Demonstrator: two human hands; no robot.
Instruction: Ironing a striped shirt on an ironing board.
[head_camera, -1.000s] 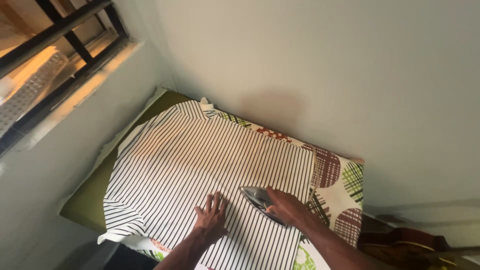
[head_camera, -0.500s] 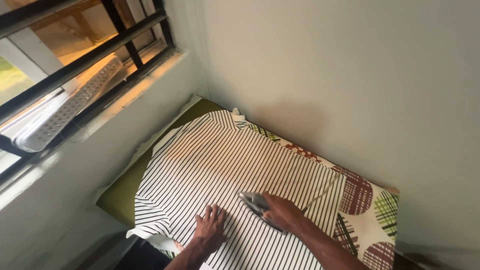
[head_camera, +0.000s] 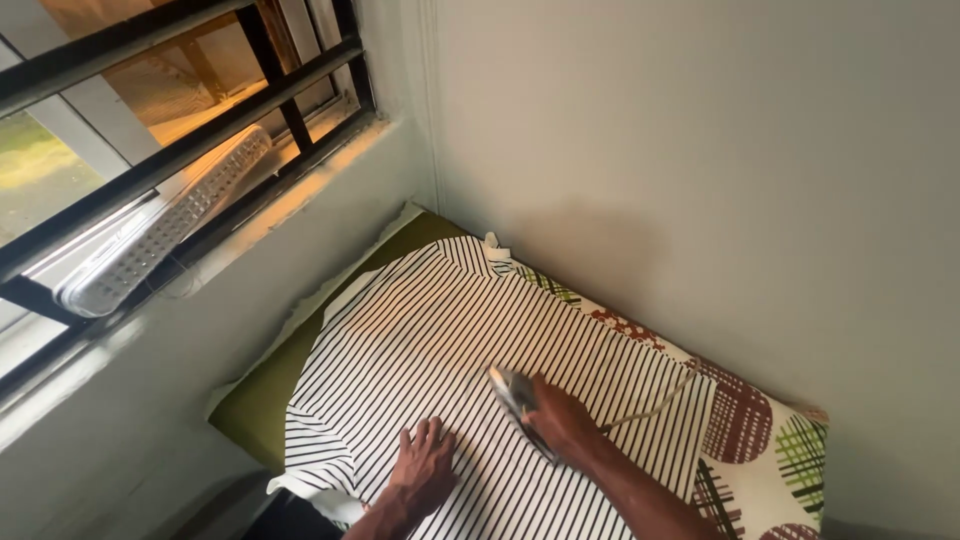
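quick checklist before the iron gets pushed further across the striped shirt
1. Right hand grips the iron: ok.
2. Left hand lies flat on the striped shirt, apart from the iron: ok.
3. Shirt ahead of the iron's tip lies smooth: ok.
4. Cord trails off to the right, out of the iron's way: ok.
5. Patterned cloth underlies the shirt's right side: ok.
6. Iron's heat or power: cannot tell.

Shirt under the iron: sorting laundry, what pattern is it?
The shirt is white with thin black stripes, head view.
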